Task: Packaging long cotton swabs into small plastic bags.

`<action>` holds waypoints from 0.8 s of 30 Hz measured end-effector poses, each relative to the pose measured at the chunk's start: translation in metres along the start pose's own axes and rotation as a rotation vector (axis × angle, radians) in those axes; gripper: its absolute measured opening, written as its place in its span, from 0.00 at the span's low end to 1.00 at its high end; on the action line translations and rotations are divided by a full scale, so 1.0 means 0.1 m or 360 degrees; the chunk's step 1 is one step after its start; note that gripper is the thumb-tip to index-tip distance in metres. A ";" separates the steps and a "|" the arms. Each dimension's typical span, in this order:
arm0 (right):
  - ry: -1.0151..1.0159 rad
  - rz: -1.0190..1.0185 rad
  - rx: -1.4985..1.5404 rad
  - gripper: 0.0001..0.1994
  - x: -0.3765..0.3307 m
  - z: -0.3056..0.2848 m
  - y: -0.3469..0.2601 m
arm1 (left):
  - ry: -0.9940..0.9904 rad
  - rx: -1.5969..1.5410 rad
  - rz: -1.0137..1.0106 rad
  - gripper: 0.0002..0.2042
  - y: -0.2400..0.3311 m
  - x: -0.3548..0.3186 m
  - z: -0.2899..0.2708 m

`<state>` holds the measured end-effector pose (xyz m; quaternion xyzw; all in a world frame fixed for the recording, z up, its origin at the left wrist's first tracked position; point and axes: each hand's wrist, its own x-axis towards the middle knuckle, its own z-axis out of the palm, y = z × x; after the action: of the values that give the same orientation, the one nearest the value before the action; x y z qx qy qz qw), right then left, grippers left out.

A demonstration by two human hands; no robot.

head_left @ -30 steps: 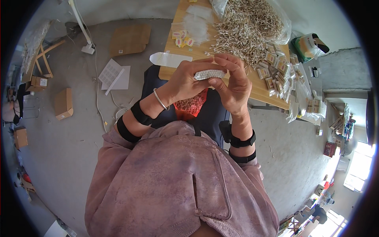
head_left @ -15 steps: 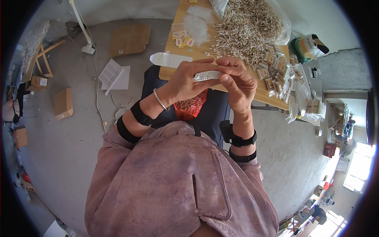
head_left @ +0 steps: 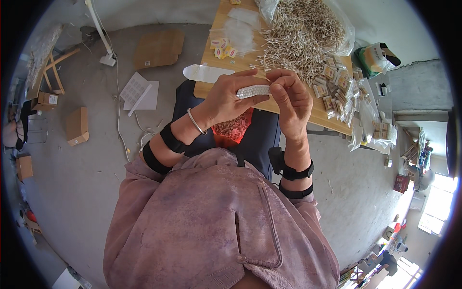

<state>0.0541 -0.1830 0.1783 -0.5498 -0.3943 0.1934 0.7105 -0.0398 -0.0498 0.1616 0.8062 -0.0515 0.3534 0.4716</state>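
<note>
Grey concrete floor (head_left: 91, 159) all round, littered with cardboard boxes (head_left: 77, 126), a flat cardboard sheet (head_left: 159, 48) and loose white paper sheets (head_left: 138, 91). Wooden table (head_left: 317, 113) ahead at top of view, running top centre to right. Big heap of cotton swabs (head_left: 301, 38) on table, spilling from a clear plastic bag (head_left: 344, 41). Small packed packets (head_left: 337, 86) scattered along table's right side, small yellow labels (head_left: 224, 48) near its left edge, empty clear sleeves (head_left: 240, 24) beside them. Long white strip (head_left: 204, 73) overhanging table's left edge. Pink-mauve jacket (head_left: 216, 216) filling lower centre; dark straps on both forearms, thin bangle on left wrist.

Both hands raised together just in front of table edge. Left hand (head_left: 226, 98) curled round a tight white bundle of swabs (head_left: 254, 91), thumb under, fingers over, gripping firmly. Right hand (head_left: 291, 98) at bundle's right end, fingertips pinched together at the swab tips; actual contact with bundle probably there, hard to confirm at this size. Bundle lying roughly level between the two hands, above a red patch of loose swabs (head_left: 235, 129) on the lap.
</note>
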 end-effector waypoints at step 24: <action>-0.0058 -0.1032 -0.1404 0.19 0.00 0.29 -0.05 | -0.0033 -0.0118 -0.0336 0.13 0.05 -0.02 -0.06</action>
<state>0.0310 -0.1668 0.1852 -0.6425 -0.5994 -0.2097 0.4289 -0.0470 -0.0481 0.1657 0.7928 0.0160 0.2913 0.5351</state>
